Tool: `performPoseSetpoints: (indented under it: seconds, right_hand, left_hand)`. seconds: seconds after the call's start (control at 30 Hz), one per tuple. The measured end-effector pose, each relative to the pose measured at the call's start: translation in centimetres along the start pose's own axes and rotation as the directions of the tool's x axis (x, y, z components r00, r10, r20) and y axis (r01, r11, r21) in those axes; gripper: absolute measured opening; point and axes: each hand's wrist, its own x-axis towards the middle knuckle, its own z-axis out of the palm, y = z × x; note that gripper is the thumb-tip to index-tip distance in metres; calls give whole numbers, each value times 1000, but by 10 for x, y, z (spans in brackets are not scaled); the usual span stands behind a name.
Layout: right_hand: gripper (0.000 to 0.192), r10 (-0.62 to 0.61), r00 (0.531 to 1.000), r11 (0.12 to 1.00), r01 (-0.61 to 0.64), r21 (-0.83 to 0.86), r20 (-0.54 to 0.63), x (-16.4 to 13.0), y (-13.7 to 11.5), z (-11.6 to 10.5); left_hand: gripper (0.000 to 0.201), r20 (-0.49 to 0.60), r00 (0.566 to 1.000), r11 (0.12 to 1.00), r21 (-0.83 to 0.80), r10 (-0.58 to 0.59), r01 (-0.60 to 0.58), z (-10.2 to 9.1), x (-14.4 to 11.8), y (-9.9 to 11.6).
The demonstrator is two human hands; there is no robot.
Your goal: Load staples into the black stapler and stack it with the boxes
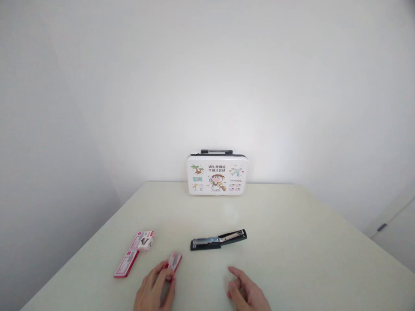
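Observation:
A black stapler [218, 240] lies swung open flat in the middle of the pale table [292, 242], its metal staple channel showing. My left hand [155, 290] rests at the near edge with its fingertips on a small red and white staple box [174, 261]. My right hand [247, 291] lies on the table just right of it, fingers loosely curled and holding nothing, a short way in front of the stapler. Two more red and white staple boxes sit to the left, one [143, 240] farther back and one [126, 263] nearer.
A white tin case [216, 173] with cartoon pictures and a black handle stands upright at the table's far edge against the white wall. A white door or cabinet with a dark handle [381, 226] shows at the right.

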Motion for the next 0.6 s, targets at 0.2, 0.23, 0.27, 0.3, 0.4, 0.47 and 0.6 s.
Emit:
performPoseSetpoints:
  seconds: [0.2, 0.23, 0.27, 0.3, 0.4, 0.47, 0.6]
  right_hand:
    - [54, -87, 991, 975, 106, -194, 104, 15, -28, 8]
    - [51, -100, 988, 972, 122, -200, 119, 18, -32, 12]
    - [47, -112, 986, 967, 137, -214, 123, 21, -35, 16]
    - [44, -123, 986, 961, 147, -234, 114, 25, -37, 18]
    - [35, -129, 990, 941, 141, -308, 57, 38, -38, 15]
    - [33, -114, 992, 934, 124, -334, 49, 43, -34, 3]
    - [33, -94, 995, 916, 92, -391, 13, 42, -26, -28]
  left_hand:
    - [10, 197, 975, 956, -290, 101, -41, -12, 25, 66]
    - [10, 237, 959, 931, -360, 157, -63, -12, 28, 80]
    - [12, 269, 942, 905, -419, 201, -74, -10, 30, 92]
    - [15, 293, 930, 887, -458, 221, -67, -8, 32, 101]
    - [30, 324, 932, 872, -489, 163, 17, -1, 38, 111]
    - [45, 329, 937, 870, -489, 117, 63, 3, 40, 104]
    - [58, 341, 933, 865, -496, 112, 77, 7, 41, 90]
